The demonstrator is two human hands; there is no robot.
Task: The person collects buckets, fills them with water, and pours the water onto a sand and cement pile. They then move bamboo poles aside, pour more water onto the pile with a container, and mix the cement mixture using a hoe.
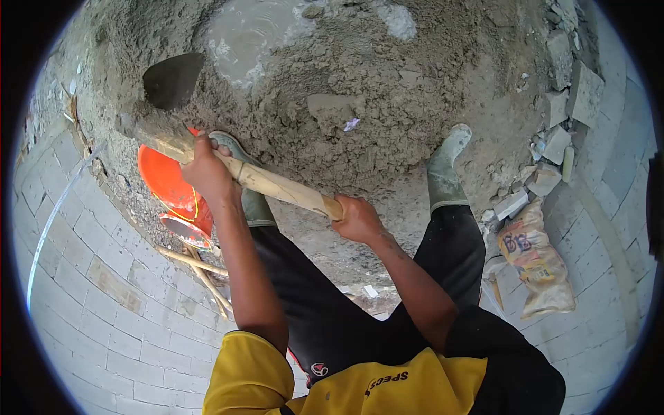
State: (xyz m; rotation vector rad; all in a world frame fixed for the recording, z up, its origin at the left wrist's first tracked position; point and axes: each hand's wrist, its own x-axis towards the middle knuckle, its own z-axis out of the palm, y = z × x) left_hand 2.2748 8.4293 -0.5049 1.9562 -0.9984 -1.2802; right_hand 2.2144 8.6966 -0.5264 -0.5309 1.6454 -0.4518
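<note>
Where the view begins, at a person's own body, a yellow and black shirt (387, 387) and black trousers (311, 290) lead down to legs set apart. On the grey paving (131, 332), to the right and just outside the near right edge of the dirt ground (353, 266), lies a printed sack (536, 263); opposite, near the left edge, are crossed sticks (200, 266). Ahead, the right hand (360, 220) has its grip closed around the near end of the pale wooden handle (283, 188) of a hoe. The left hand (209, 169) grips the same handle farther along, closer to the dark metal blade (173, 81). Just beyond the crossed sticks is an orange bucket (166, 180), beside the left hand. A pale left boot (256, 207) shows partly behind the handle; the right boot (448, 169) is by the near right edge of a mound of wet grey mix (373, 138). Farther off, the blade is at the mound's left side, though whether it touches is unclear. Broken blocks (555, 145) line the ground's right edge; a watery grey pool (252, 34) lies farthest away.
</note>
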